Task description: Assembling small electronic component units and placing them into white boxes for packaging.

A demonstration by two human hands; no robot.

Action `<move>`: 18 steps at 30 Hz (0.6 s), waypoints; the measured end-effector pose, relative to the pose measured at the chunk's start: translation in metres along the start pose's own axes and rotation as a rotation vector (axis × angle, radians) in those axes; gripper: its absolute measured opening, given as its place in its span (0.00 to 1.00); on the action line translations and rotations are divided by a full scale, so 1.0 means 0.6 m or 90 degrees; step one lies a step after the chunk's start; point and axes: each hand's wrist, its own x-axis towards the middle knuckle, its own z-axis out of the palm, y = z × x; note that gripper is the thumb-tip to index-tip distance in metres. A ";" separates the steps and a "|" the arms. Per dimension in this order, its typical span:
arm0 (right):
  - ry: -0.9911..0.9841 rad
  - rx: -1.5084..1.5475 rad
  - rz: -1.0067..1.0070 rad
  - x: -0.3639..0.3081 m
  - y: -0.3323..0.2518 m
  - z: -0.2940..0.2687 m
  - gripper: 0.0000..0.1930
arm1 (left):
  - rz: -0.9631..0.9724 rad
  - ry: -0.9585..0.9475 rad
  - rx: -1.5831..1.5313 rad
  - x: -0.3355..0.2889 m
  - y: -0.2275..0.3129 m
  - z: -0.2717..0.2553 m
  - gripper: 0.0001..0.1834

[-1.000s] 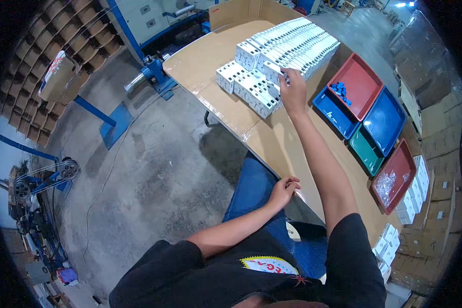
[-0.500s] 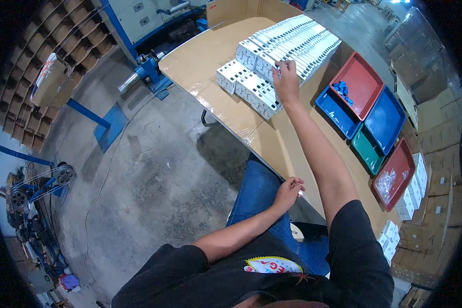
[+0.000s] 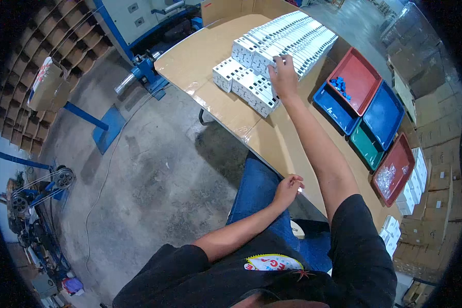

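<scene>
Right hand at the white boxes on the table, left hand by the table's near edge.
On the cardboard-topped table, dark-marked white boxes stand in close rows toward the far end, a lower group nearer the table's left edge. The right hand is over the table, fingers bent at the near end of the rows; whether it grasps a box or only touches one, I cannot tell. At the table's near edge the left hand has its fingers loosely curled; a small white bit shows beside them, though whether it is held is unclear. Along the table's right side sit a red tray with blue pieces and a green tray.
</scene>
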 end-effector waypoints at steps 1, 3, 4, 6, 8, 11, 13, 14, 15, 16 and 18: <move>0.010 0.009 -0.001 -0.001 0.002 -0.002 0.16 | -0.001 -0.002 0.002 0.000 0.000 0.001 0.09; 0.022 0.019 0.000 -0.004 0.001 -0.010 0.17 | -0.015 0.001 0.021 0.002 0.001 0.000 0.10; 0.039 0.029 -0.002 -0.008 -0.003 -0.018 0.17 | -0.017 0.000 0.024 0.002 0.000 0.000 0.10; 0.057 0.039 0.000 -0.022 -0.008 -0.036 0.17 | 0.013 0.016 0.025 -0.002 -0.003 -0.002 0.11; 0.082 0.063 0.008 -0.046 -0.009 -0.058 0.16 | 0.016 0.015 0.037 -0.003 -0.005 -0.008 0.11; 0.091 0.079 0.077 -0.124 0.017 -0.109 0.13 | 0.017 0.020 0.049 -0.006 -0.002 -0.007 0.12; 0.070 0.112 0.140 -0.200 0.033 -0.175 0.12 | -0.001 0.007 0.057 -0.009 -0.002 -0.005 0.12; 0.082 0.093 0.162 -0.243 0.040 -0.205 0.12 | 0.003 0.017 0.054 -0.007 -0.006 -0.011 0.12; 0.065 0.106 0.198 -0.291 0.050 -0.234 0.12 | 0.002 0.019 0.054 -0.005 -0.006 -0.014 0.12; 0.051 0.113 0.241 -0.337 0.066 -0.266 0.11 | -0.010 0.029 0.056 -0.005 0.003 -0.012 0.13; 0.061 0.088 0.322 -0.431 0.083 -0.329 0.11 | -0.016 0.033 0.070 -0.014 0.028 -0.009 0.13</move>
